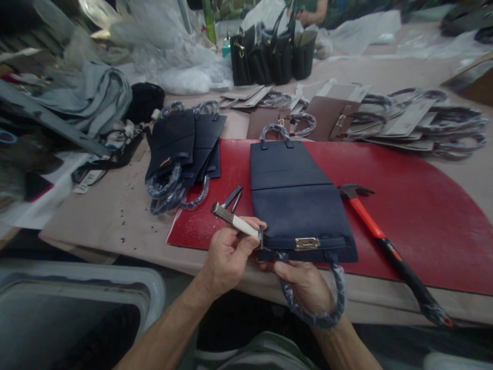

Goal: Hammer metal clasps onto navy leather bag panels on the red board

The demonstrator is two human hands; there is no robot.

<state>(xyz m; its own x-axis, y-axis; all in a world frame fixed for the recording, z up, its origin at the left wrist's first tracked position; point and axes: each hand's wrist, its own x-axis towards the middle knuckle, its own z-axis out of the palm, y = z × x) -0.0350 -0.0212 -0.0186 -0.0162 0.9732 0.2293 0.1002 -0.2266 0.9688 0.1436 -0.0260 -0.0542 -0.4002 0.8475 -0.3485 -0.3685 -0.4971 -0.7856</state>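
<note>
My left hand is closed around a hole punch with a white-wrapped shank. Its wide metal end meets the strap at the left side of the navy bag panel. With my right hand I grip the panel's near edge, thumb on top beside the base of a plastic-wrapped handle; the fingers underneath are hidden. A gold clasp sits on the strap. The panel lies flat on a red board. To its right rests a hammer with a red and black handle.
Small metal tools lie left of the panel. More navy panels are piled at the left, brown panels behind the board. Black bags stand farther back, near another person's arm. A pale plastic bin is at lower left.
</note>
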